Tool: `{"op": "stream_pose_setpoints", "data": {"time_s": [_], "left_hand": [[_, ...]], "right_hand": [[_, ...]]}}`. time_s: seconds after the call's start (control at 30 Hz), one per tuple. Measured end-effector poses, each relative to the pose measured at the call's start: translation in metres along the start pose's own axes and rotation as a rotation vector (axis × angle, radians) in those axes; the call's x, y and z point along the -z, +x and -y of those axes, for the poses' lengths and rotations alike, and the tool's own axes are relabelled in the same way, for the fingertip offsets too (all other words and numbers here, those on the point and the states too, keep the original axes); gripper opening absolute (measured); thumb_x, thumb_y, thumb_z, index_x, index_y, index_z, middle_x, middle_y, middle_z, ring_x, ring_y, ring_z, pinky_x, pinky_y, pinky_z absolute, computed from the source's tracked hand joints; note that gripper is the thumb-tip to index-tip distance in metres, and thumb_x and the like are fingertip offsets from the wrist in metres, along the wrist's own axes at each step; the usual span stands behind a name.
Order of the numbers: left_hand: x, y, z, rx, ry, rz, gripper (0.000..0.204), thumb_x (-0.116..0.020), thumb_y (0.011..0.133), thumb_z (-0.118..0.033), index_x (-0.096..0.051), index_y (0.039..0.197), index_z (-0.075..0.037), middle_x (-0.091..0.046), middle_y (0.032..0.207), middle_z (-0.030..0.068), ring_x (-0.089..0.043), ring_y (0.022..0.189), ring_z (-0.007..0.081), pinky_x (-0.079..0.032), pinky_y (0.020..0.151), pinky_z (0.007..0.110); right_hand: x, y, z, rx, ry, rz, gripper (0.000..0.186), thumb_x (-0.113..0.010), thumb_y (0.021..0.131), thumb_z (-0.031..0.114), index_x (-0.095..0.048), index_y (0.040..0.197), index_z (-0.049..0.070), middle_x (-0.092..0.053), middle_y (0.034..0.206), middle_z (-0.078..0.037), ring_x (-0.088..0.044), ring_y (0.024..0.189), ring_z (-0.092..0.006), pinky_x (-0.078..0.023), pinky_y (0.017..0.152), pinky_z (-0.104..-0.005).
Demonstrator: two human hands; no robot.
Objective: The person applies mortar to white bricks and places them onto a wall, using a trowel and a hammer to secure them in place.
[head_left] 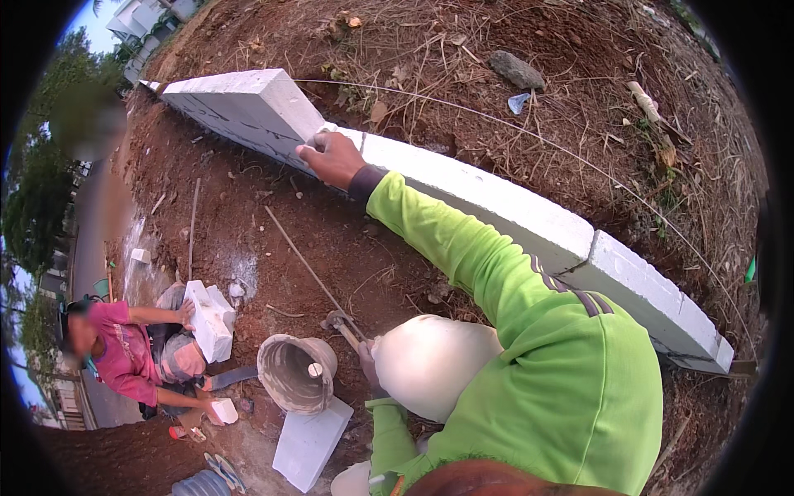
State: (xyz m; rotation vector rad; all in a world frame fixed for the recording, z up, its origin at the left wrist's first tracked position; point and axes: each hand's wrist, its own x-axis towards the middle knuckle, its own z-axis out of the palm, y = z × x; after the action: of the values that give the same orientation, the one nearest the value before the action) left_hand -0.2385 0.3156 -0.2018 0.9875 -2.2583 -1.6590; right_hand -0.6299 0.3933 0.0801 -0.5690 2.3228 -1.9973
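My right hand (331, 157), in a long green sleeve, has curled fingers at the end of a raised white block (231, 99), where it meets a long row of white blocks (488, 198). What sits between those fingers is too small to make out. My left hand (368, 357) grips the wooden handle of a metal-headed tool (339, 322), low beside a smooth white rounded shape (430, 360). A mortar-stained bucket (285, 364) stands left of that hand, beside a loose white slab (306, 434). A taut string (538, 132) runs just beyond the block row.
A co-worker in a pink shirt (124, 347) crouches at the left, hands on white blocks (211, 322). A thin rod (306, 260) lies on red soil. Dry grass and a grey stone (517, 70) are beyond the row. A road (91, 248) runs along the left.
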Motion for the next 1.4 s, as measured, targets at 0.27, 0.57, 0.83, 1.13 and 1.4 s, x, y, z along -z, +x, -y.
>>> {"op": "stream_pose_setpoints", "data": {"time_s": [0.27,0.57,0.83,1.13,1.4], "left_hand": [[-0.010,0.104,0.124,-0.156,0.057,-0.035,0.026,-0.060,0.095,-0.008,-0.057,0.120,-0.001,-0.062,0.105,0.0151,-0.061,0.092,0.0251,-0.051,0.087,0.036],[-0.008,0.036,-0.003,0.113,0.427,-0.216,0.032,-0.067,0.090,-0.014,-0.058,0.119,-0.004,-0.070,0.105,0.0218,-0.067,0.102,0.0439,-0.053,0.090,0.052],[0.006,0.016,-0.001,0.256,0.311,-0.124,0.031,-0.073,0.083,-0.018,-0.066,0.110,-0.005,-0.070,0.108,0.0207,-0.067,0.104,0.0405,-0.054,0.091,0.049],[0.016,-0.004,0.020,0.338,0.367,-0.499,0.037,-0.072,0.087,-0.020,-0.057,0.117,-0.005,-0.057,0.118,0.0207,-0.058,0.114,0.0405,-0.050,0.097,0.049],[0.037,0.007,0.045,0.327,0.242,-0.295,0.030,-0.078,0.086,-0.020,-0.066,0.109,-0.005,-0.063,0.112,0.0178,-0.064,0.106,0.0383,-0.052,0.094,0.048]], "right_hand": [[0.040,-0.012,0.060,0.389,-0.523,0.202,0.027,-0.059,0.099,0.029,-0.068,0.104,0.004,-0.072,0.089,-0.024,-0.069,0.085,-0.0468,-0.054,0.082,-0.0527],[0.112,-0.084,0.062,0.124,-0.378,0.276,0.025,-0.068,0.099,0.027,-0.069,0.098,0.002,-0.063,0.073,-0.001,-0.056,0.064,-0.0061,-0.046,0.059,-0.0240],[0.132,-0.104,0.113,0.467,-0.426,-0.092,0.030,-0.068,0.101,0.030,-0.074,0.117,0.004,-0.071,0.092,-0.001,-0.063,0.084,-0.0064,-0.048,0.071,-0.0213],[0.206,-0.049,0.149,0.439,-1.339,-0.226,0.059,-0.058,0.093,0.069,-0.071,0.132,0.026,-0.073,0.128,-0.002,-0.069,0.116,-0.0213,-0.050,0.102,-0.0398],[0.203,-0.030,0.134,0.322,-1.514,-0.044,0.065,-0.056,0.095,0.068,-0.060,0.144,0.025,-0.069,0.134,-0.009,-0.068,0.117,-0.0275,-0.050,0.101,-0.0426]]}}
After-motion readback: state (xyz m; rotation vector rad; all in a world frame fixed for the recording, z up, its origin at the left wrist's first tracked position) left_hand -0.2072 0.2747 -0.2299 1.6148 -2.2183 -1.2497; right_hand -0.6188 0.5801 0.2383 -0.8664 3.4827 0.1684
